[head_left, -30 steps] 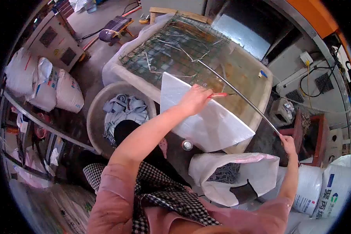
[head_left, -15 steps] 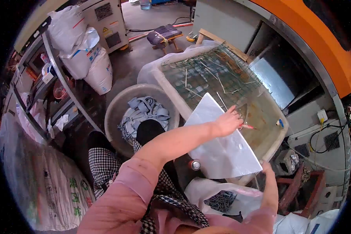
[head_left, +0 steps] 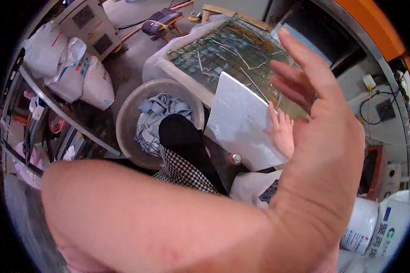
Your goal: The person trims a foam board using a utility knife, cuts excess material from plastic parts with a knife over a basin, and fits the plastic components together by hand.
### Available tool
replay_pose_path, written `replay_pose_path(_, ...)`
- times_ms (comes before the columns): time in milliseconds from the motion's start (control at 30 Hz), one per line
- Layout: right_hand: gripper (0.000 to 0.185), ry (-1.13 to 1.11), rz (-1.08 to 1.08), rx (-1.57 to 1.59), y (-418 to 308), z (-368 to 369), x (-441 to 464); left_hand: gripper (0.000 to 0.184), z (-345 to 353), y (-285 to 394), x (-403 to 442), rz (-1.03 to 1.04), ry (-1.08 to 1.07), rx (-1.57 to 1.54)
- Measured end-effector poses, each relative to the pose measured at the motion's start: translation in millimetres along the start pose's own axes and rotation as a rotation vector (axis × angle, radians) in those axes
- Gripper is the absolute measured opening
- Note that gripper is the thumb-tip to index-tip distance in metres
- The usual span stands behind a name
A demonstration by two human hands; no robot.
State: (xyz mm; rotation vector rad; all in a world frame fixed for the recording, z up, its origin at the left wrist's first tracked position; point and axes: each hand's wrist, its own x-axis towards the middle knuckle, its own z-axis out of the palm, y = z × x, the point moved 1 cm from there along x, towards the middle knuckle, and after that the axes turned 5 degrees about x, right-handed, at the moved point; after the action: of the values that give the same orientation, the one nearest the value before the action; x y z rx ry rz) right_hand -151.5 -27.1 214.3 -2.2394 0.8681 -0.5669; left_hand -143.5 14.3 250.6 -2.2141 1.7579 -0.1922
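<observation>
My left hand (head_left: 325,109) is raised close to the camera, its forearm crossing the lower view. Its fingers are stretched out and apart, and I see nothing held in them. Beyond it, my right hand (head_left: 282,132) rests on the right edge of a flat white board (head_left: 241,123), fingers spread. The board's surface is shiny. It lies beside the near corner of a large pale tub (head_left: 187,77), whose top carries a green wire grid (head_left: 232,50) with thin pale strips on it. My left hand hides part of the tub's right side.
A round grey basin (head_left: 127,127) holding grey plastic pieces (head_left: 166,109) stands by my knee. A small can (head_left: 235,158) sits near the board, with a white sack (head_left: 250,186) close by. Stuffed white sacks (head_left: 95,86) stand at left behind a metal rail (head_left: 68,111). A low stool (head_left: 161,25) is farther back.
My left hand has lifted off the board toward the camera; the red-tipped item by it no longer shows. My right hand has moved up onto the board's edge. The view has shifted.
</observation>
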Motion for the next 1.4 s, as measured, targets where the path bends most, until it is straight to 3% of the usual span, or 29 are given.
replay_pose_path(67,0.036,-0.29,0.034,0.451,6.0,-5.7,-0.1,0.039,2.1,-0.6,-16.5,0.031,0.033,-0.013)
replay_pose_path(133,0.036,-0.425,0.045,0.677,3.0,-4.7,-6.8,0.038,5.4,-1.7,-30.5,0.045,0.066,-0.031)
replay_pose_path(300,0.042,-0.139,0.525,0.612,-37.1,-2.1,-32.8,0.035,16.0,-7.9,-60.1,0.038,0.153,-0.087)
replay_pose_path(400,0.042,-0.309,0.53,0.601,-26.4,6.5,-34.1,0.033,21.7,-12.4,-74.9,0.009,0.191,-0.117)
replay_pose_path(533,0.039,-0.27,0.603,0.483,1.4,17.1,-24.7,0.03,34.8,-19.6,-97.0,-0.016,0.271,-0.16)
replay_pose_path(667,0.035,-0.474,0.319,0.622,40.7,58.7,-27.3,0.028,60.1,-43.9,-120.4,-0.205,0.401,-0.29)
replay_pose_path(867,0.032,-0.607,-0.418,0.556,71.2,138.4,-28.9,0.025,139.5,-67.6,-131.7,-0.683,0.644,-0.615)
replay_pose_path(900,0.032,-0.641,-0.444,0.581,70.4,155.8,-33.0,0.024,174.1,-63.1,-129.6,-0.781,0.649,-0.702)
replay_pose_path(967,0.03,-0.794,-0.125,1.034,50.3,198.7,-52.9,0.024,253.8,-45.7,-123.5,-0.857,0.631,-0.756)
replay_pose_path(1067,0.034,-0.929,-0.275,0.754,45.4,270.5,-56.6,0.034,329.4,-26.7,-131.7,-0.977,0.944,-0.444)
replay_pose_path(1133,0.039,-0.93,-0.417,0.599,41.4,310.3,-52.4,0.042,341.1,-35.9,-142.6,-1.21,0.642,-0.956)
replay_pose_path(1167,0.04,-0.932,-0.462,0.548,38.9,326.4,-47.6,0.042,347.7,-43.5,-149.0,-1.224,0.632,-0.964)
replay_pose_path(1233,0.039,-1.078,-0.174,0.843,27.9,349.6,-23.2,0.063,368.2,-68.0,-167.7,-0.906,0.676,-1.168)
replay_pose_path(1267,0.04,-1.018,0.057,0.965,15.7,362.6,-9.2,0.075,384.8,-86.3,-181.4,-0.756,0.495,-1.512)
replay_pose_path(1300,0.041,-0.939,0.295,1.079,6.1,376.9,4.5,0.066,429.4,-104.1,-193.8,-0.72,0.358,-1.836)
replay_pose_path(1333,0.048,-0.896,0.337,1.109,3.5,392.4,20.2,0.051,462.7,-122.8,-204.6,-0.858,0.236,-1.859)
replay_pose_path(1367,0.048,-0.892,0.355,1.105,5.1,397.0,29.5,0.05,520.4,-125.7,-211.2,-1.25,0.034,-1.622)
replay_pose_path(1400,0.046,-0.818,0.29,1.133,8.7,400.2,40.2,0.055,558.9,-127.6,-218.6,-1.338,-0.152,-1.181)
